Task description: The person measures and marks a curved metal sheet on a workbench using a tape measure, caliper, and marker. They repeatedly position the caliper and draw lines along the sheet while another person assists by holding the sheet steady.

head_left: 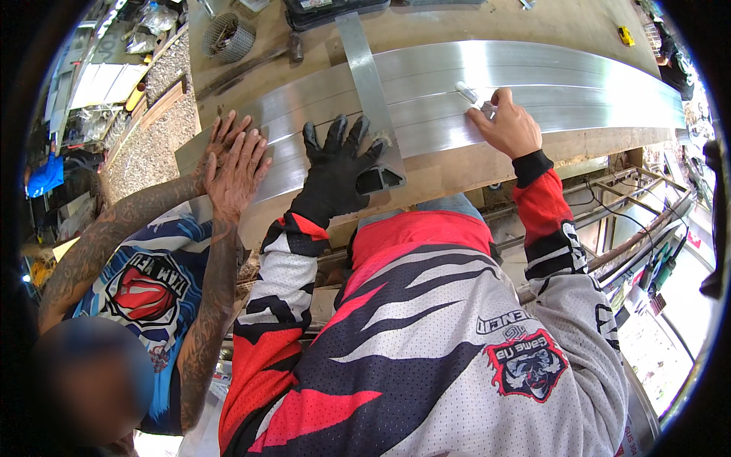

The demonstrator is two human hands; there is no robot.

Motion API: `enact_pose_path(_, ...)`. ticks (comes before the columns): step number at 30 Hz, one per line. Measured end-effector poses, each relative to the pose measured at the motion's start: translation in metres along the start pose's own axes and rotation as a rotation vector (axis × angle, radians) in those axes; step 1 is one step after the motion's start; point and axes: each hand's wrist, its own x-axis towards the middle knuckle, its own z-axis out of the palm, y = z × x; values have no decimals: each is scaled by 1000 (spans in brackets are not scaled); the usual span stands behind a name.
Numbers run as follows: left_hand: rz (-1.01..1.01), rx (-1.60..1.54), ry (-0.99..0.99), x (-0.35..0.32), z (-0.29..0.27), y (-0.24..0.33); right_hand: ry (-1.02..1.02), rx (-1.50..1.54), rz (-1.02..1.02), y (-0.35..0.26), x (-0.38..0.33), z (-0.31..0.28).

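Note:
Several long silvery metal strips (533,76) lie side by side across the wooden table (525,156). A hollow metal bar (369,76) crosses over them, its cut end toward me. My left hand (335,164), in a black glove, rests with fingers spread on the strips, its thumb against the bar's left side. To the right of the bar, my bare right hand (512,129) pinches a small, pale, shiny cylinder-like piece (467,93) just over the strips. Its kind is unclear, and the fingers hide part of it.
A co-worker's two hands (237,164) press on the strips' left end. Beyond the strips are a wire mesh basket (228,38), a dark hammer-like tool (295,47) and a black case (327,11). A yellow tape measure (625,36) sits far right; a metal frame (632,194) stands below the table.

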Motion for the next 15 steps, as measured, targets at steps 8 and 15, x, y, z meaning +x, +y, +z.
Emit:
enact_pose_path(8, -11, 1, -24, 1, -2, -1, 47, 152, -55, 35, -7, -5)
enact_pose_path(15, -44, -7, -16, 1, -5, 0, -378, 1661, -146, 5, -22, -36)
